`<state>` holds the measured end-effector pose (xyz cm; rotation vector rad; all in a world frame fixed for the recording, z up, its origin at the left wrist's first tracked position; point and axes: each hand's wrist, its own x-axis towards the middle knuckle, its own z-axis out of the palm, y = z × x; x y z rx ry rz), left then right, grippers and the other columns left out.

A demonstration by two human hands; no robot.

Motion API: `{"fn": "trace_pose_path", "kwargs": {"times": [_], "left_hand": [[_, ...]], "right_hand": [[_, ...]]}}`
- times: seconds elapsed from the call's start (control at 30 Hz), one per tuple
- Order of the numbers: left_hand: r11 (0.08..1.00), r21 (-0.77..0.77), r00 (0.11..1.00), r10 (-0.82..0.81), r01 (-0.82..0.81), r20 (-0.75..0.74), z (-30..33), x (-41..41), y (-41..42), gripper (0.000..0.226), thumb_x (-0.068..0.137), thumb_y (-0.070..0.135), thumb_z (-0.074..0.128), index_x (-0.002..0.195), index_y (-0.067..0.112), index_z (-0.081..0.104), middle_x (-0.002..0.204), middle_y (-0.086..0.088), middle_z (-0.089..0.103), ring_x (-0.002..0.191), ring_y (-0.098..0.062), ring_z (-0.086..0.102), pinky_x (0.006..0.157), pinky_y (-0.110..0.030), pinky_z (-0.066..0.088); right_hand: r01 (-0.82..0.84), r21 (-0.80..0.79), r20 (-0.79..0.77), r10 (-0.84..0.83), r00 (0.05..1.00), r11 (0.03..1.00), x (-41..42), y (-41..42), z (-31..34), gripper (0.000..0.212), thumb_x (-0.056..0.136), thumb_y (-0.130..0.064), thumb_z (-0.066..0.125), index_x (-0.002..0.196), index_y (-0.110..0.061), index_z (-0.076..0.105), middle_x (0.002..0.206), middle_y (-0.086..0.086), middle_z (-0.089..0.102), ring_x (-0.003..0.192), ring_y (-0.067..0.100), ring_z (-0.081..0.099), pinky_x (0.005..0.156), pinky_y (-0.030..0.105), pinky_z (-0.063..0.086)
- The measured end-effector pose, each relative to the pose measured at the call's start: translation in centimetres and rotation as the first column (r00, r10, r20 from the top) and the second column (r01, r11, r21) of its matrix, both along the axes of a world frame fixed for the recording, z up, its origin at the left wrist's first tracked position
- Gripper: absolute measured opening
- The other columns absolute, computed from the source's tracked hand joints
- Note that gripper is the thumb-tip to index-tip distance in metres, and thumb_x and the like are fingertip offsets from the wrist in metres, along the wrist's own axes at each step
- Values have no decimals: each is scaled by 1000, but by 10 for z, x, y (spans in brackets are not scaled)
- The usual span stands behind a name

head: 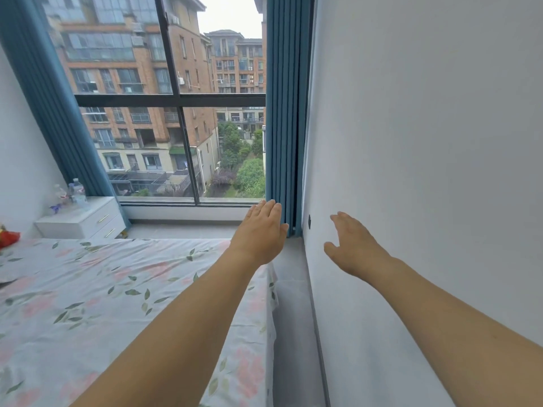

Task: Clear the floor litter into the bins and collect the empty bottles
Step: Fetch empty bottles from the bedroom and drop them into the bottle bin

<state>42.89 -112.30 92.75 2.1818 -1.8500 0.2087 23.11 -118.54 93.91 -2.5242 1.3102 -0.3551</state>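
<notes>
Both arms reach forward in the head view. My left hand (262, 230) is stretched out flat with straight fingers above the far corner of the bed, holding nothing. My right hand (351, 245) is spread open with straight fingers in front of the white wall, also holding nothing. Clear plastic bottles (77, 190) stand on a white nightstand (85, 218) at the far left by the window. A small yellowish scrap (125, 234) lies on the floor beside the nightstand. No bin is in view.
A bed with a floral sheet (102, 304) fills the lower left. A narrow grey floor strip (293, 333) runs between the bed and the white wall (426, 142). Blue curtains (286, 113) frame a large window. A red item (8, 237) lies at the bed's left edge.
</notes>
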Motion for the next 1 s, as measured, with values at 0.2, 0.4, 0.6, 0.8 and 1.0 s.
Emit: {"fn": "trace_pose_path", "kwargs": {"times": [0.2, 0.4, 0.6, 0.8, 1.0], "left_hand": [[999, -21, 1000, 23, -24, -13, 17, 66, -115, 57, 104, 34, 26, 154, 7, 17, 161, -10, 16, 150, -24, 9, 122, -39, 6], [1000, 5, 1000, 12, -12, -10, 15, 104, -206, 57, 105, 35, 26, 154, 8, 16, 162, -9, 13, 150, -24, 7, 122, -37, 4], [1000, -8, 1000, 10, -10, -12, 9, 147, -307, 57, 105, 34, 26, 154, 9, 16, 162, -9, 14, 150, -23, 7, 122, -37, 5], [999, 14, 999, 38, -38, -14, 0, 192, -406, 57, 104, 35, 26, 155, 10, 15, 162, -7, 12, 150, -22, 6, 121, -35, 2], [998, 40, 999, 38, -37, -21, 10, 232, -486, 58, 104, 35, 26, 155, 9, 15, 162, -8, 14, 150, -22, 7, 123, -37, 5]], "right_hand": [[-1, -6, 25, 2, 1000, 1000, 61, -109, 18, 67, 97, -28, 44, 153, -13, 12, 162, 4, 6, 149, 19, 4, 121, 33, 7], [0, 40, 45, -2, 999, 999, 104, -194, 19, 68, 96, -29, 45, 154, -14, 12, 162, 1, 6, 149, 18, 5, 121, 33, 8], [-19, 57, 44, 16, 999, 998, 151, -291, 8, 64, 96, -25, 44, 152, -13, 16, 159, 2, 15, 147, 20, 12, 118, 31, 13], [-45, 84, 30, 43, 999, 995, 204, -399, -3, 55, 96, -20, 44, 146, -6, 27, 154, 9, 24, 143, 24, 21, 116, 31, 18], [-25, 89, 22, 23, 999, 996, 242, -479, 5, 48, 95, -18, 43, 140, -5, 34, 147, 11, 34, 137, 26, 29, 113, 32, 22]]}}
